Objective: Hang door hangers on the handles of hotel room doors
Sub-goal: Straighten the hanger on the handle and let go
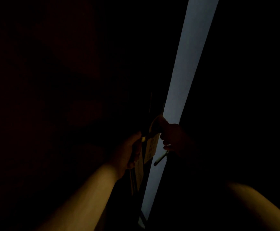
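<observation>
The scene is very dark. A pale door hanger (150, 145) hangs by the door's edge, its loop around a dim handle (146, 136). My right hand (173, 139) is closed on the hanger's upper loop. My left hand (130, 151) sits just left of it, fingers curled around a stack of spare hangers (138, 174) that points downward. A second lever handle (160, 158) shows lit in the gap below my right hand.
A bright narrow strip of light (186, 64) runs diagonally from the top to the bottom, the gap of a door standing ajar. The dark door (85, 80) fills the left side. Everything to the right is black.
</observation>
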{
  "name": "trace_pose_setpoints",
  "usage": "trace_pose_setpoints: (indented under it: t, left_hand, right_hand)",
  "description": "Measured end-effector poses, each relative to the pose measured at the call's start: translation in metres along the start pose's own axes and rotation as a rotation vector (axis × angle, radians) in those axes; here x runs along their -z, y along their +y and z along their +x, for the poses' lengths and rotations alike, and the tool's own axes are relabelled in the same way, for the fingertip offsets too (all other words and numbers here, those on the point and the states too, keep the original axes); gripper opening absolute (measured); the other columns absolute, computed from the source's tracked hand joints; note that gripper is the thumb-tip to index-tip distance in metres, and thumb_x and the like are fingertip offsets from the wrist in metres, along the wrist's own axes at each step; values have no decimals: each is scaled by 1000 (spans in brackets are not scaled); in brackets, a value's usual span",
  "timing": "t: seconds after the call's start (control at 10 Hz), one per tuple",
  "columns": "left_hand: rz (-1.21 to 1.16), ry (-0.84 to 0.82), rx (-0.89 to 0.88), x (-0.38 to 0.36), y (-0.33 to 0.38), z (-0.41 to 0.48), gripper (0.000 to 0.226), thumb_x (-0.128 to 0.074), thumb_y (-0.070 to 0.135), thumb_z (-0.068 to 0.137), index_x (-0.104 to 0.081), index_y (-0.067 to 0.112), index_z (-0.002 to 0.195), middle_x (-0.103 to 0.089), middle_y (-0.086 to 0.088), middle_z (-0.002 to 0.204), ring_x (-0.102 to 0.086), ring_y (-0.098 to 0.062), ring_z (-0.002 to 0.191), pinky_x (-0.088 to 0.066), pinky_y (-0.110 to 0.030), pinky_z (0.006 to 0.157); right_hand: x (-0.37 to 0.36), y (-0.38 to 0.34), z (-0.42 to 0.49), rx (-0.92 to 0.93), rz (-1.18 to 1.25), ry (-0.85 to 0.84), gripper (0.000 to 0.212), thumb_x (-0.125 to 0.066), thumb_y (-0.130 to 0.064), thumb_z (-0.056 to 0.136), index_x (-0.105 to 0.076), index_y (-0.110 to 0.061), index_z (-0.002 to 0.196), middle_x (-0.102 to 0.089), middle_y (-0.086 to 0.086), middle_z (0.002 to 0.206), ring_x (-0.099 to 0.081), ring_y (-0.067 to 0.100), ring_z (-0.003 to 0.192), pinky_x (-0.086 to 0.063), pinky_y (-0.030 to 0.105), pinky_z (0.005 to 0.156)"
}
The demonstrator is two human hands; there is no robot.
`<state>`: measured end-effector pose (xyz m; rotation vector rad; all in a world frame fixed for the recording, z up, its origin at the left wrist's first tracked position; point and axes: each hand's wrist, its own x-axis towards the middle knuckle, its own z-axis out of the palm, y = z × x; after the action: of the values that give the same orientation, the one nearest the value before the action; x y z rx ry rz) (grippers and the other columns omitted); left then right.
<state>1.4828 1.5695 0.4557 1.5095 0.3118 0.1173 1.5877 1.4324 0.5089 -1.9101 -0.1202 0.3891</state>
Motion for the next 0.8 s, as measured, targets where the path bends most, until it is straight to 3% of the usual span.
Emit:
trace_pose_setpoints:
  t: [0.5,0.8]
  left_hand:
    - [-21,-21,69,-9,4,-9,49,-43,62,92,-50,20,67,-45,1,59,-40,-13,50,-30,-26,51]
    - [-11,-15,105,-12,6,-10,51,-42,64,92,-51,20,67,-46,2,59,-40,-11,47,-31,-24,48]
  right_hand:
    - [9,6,-15,4,41,-30,36,-43,-52,99,-51,-25,76,-53,-2,74,-50,13,62,-46,29,52]
    - [13,9,-16,24,0,-36,39,-40,-59,96,-51,-29,76,-54,-2,75,-51,15,63,-44,33,62]
